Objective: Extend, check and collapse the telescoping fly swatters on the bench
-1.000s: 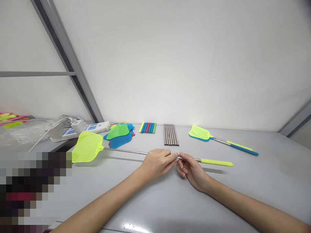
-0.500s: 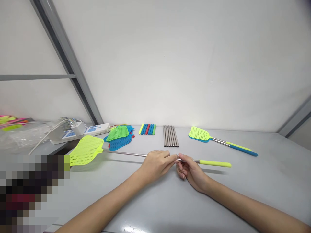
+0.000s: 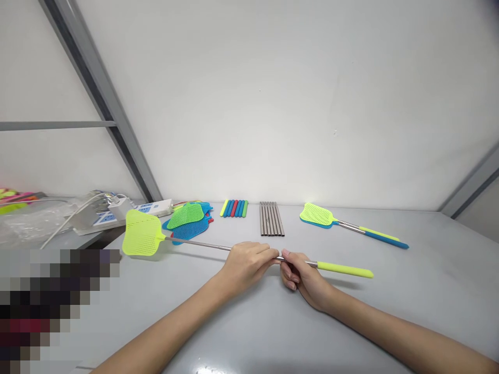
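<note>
Far left: clear plastic wrapping (image 3: 39, 224) and a white power strip (image 3: 158, 208), both apart from the work. Next, the yellow-green swatter (image 3: 142, 231) I hold, lengthwise above the grey counter (image 3: 241, 332); its head is on a thin metal shaft (image 3: 200, 243). Behind it, a pile of loose heads (image 3: 190, 224), green over blue, red showing at the edges; none visibly joined to a rod, count hidden by overlap. Then a row of loose coloured grips (image 3: 234, 209), unfitted. My left hand (image 3: 249, 264) lies over the shaft from above, fingers closed on it. Behind, bare metal rods (image 3: 272, 219) lie side by side, without heads or grips. My right hand (image 3: 303, 274) pinches the same shaft between thumb and fingers, other fingers curled in; a short bit of metal shows between the two hands. Past it the shaft enters a yellow-green grip (image 3: 345, 270), off the counter judging by its shadow. Held piece thus has all three parts together; I judge its joining done or nearly so, tightness not visible. Far right: two whole swatters (image 3: 317, 213), yellow-green on blue, shafts much shorter than mine; apparently finished.
</note>
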### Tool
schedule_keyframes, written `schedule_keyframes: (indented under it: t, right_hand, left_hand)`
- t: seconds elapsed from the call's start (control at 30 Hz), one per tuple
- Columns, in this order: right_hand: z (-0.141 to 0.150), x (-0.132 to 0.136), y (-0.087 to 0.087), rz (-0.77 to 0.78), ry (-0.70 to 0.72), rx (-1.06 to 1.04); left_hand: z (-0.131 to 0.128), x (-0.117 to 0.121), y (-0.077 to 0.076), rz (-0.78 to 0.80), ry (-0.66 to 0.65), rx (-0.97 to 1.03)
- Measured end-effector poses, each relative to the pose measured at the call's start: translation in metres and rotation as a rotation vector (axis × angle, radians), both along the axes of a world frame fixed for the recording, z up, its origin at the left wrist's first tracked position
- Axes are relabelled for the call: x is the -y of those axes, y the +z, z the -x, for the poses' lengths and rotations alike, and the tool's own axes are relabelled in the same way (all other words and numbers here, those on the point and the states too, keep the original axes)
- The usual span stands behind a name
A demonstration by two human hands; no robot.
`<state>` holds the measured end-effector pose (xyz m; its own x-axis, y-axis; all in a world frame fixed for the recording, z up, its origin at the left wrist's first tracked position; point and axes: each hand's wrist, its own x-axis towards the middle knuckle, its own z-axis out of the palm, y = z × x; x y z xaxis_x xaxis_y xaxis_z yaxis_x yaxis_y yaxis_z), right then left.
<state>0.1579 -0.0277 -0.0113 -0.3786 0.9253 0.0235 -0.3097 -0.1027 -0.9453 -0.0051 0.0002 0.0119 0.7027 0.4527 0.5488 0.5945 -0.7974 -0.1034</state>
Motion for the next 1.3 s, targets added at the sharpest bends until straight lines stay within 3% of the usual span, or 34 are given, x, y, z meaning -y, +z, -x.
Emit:
schedule_keyframes:
  t: [1.3]
  right_hand:
    - [0.0007,-0.0041,-0.0058,0.061,0.007,0.01]
  left_hand:
    - [-0.0027,0.0026,0.0033,0.064,0.075,-0.135]
